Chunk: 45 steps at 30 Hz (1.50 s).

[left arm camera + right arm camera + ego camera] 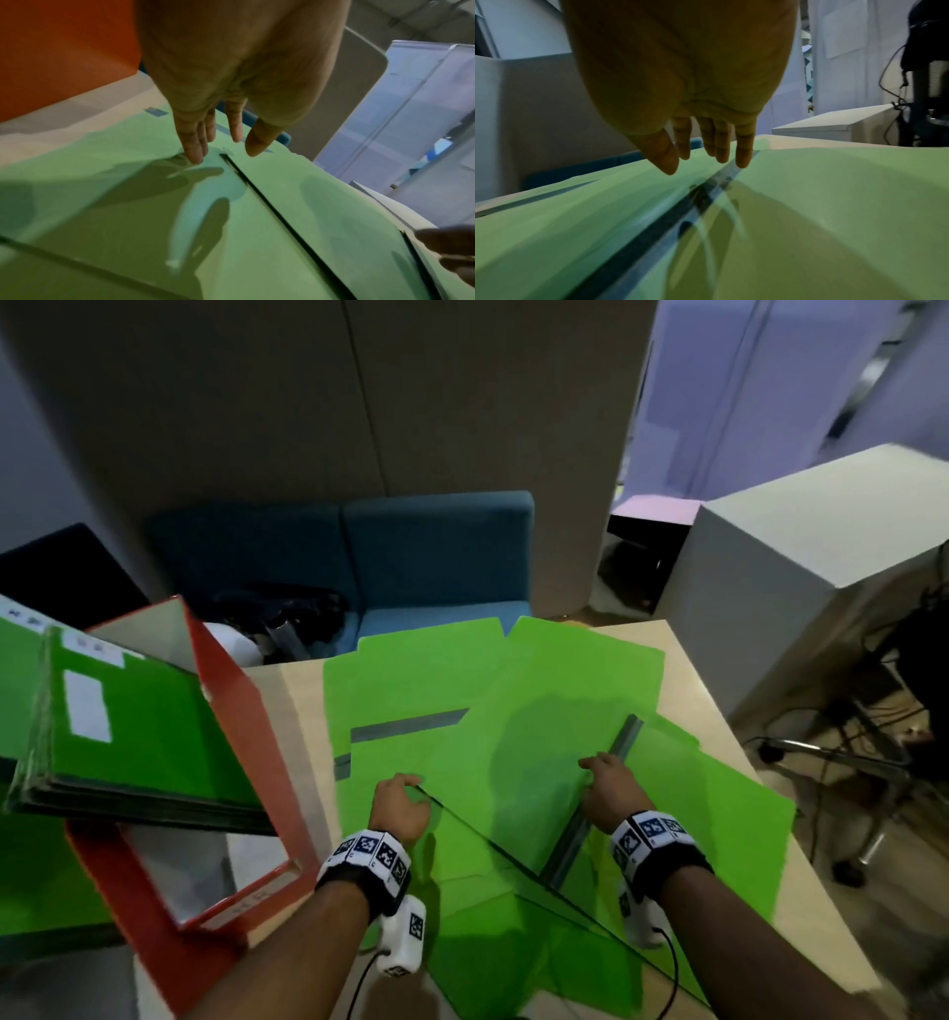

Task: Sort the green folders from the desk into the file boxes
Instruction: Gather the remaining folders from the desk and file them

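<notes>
**Reaching for the top green folder on the surface**

Seen from the head camera: two bare hands over a loose spread of green folders (513, 690) lying flat and overlapping on a pale wooden surface (714, 711). Left hand (399, 806) low over a dark folder edge, fingers relaxed and slightly spread, holding nothing. Right hand (608, 785) beside a grey spine strip (624, 742), fingers likewise loose, gripping nothing; from the right wrist view, fingertips (743, 160) hanging just above the strip, contact not certain.

To the left, a red file box (241, 762) standing open at the surface's edge, with a bundle of green folders (149, 737) leaning tilted across its mouth. More green at the far left, too cut off to identify.

Advice for the step, offered as judgement: best to slip fingertips under one folder edge only, lift a corner with the left hand while steadying the spine with the right, close the open covers first, then carry it upright to the box. Risk of dragging neighbouring sheets along, since all overlap.

Counts: two hands; one red file box clearly visible; at least three grey spine strips showing among the spread, suggesting three or more open folders, exact number not clear; one tilted bundle at the box, several folders thick.
</notes>
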Motion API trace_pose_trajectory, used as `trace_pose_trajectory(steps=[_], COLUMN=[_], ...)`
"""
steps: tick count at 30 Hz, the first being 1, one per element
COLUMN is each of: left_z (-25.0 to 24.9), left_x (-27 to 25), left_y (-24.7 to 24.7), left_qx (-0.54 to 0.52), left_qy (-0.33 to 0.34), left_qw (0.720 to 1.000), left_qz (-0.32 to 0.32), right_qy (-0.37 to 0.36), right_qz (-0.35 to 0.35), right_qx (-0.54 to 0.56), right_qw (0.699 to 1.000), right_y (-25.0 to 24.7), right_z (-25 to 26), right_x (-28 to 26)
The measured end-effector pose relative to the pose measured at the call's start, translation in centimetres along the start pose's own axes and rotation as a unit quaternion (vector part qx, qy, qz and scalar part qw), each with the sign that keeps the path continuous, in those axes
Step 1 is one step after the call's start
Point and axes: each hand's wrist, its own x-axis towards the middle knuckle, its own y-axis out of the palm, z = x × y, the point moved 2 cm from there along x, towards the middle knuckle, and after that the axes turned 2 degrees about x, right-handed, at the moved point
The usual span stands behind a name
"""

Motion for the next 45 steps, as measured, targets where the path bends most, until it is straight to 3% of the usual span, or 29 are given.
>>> trace_pose_trajectory(steps=[4, 10, 14, 19, 25, 31, 33, 34, 37, 39, 43, 45], left_z=[0.6, 0.5, 0.1, -0.6, 0.0, 0.7, -0.4, -0.8, -1.4, -0.8, -1.5, -1.8], left_x=[0.4, 0.8, 1.3, 1.7, 2.5, 1.1, -0.6, -1.1, -1.7, -1.5, -2.7, -2.7], left_y=[0.6, 0.8, -0.3, -2.4, -7.2, -11.4, -12.2, -12.2, -10.6, -9.0, -6.5, -5.4], left_qx=[-0.021, -0.115, -0.22, -0.248, -0.255, -0.245, -0.231, -0.243, -0.314, -0.33, -0.293, -0.233], left_qy=[-0.032, -0.068, -0.108, -0.055, 0.004, 0.014, 0.053, 0.082, 0.203, 0.239, 0.329, 0.344], left_qw=[0.999, 0.99, 0.969, 0.965, 0.95, 0.919, 0.906, 0.902, 0.89, 0.888, 0.891, 0.909], left_qz=[0.018, 0.039, -0.032, -0.071, -0.182, -0.31, -0.349, -0.348, -0.262, -0.213, -0.111, -0.041], right_qy=[0.019, -0.049, -0.071, -0.116, -0.152, -0.113, -0.1, -0.101, -0.099, -0.092, -0.061, -0.036], right_qz=[0.045, 0.075, 0.097, 0.115, 0.079, 0.03, 0.035, 0.047, 0.07, 0.058, 0.023, 0.013], right_qx=[0.005, -0.035, -0.043, -0.042, -0.1, -0.1, -0.074, -0.053, 0.017, 0.048, 0.156, 0.275], right_qw=[0.999, 0.995, 0.992, 0.986, 0.98, 0.988, 0.992, 0.992, 0.992, 0.993, 0.986, 0.961], right_y=[0.8, 3.0, 3.4, 3.6, 4.5, 4.2, 4.1, 4.1, 3.8, 3.2, 1.4, 0.5], right_z=[-2.2, -2.3, -1.9, -0.6, 1.6, 2.6, 2.8, 2.9, 3.4, 3.5, 3.4, 3.0], right_x=[0.2, -0.4, -0.1, 0.6, 1.5, 1.7, 1.8, 1.9, 2.2, 2.1, 1.6, 1.6])
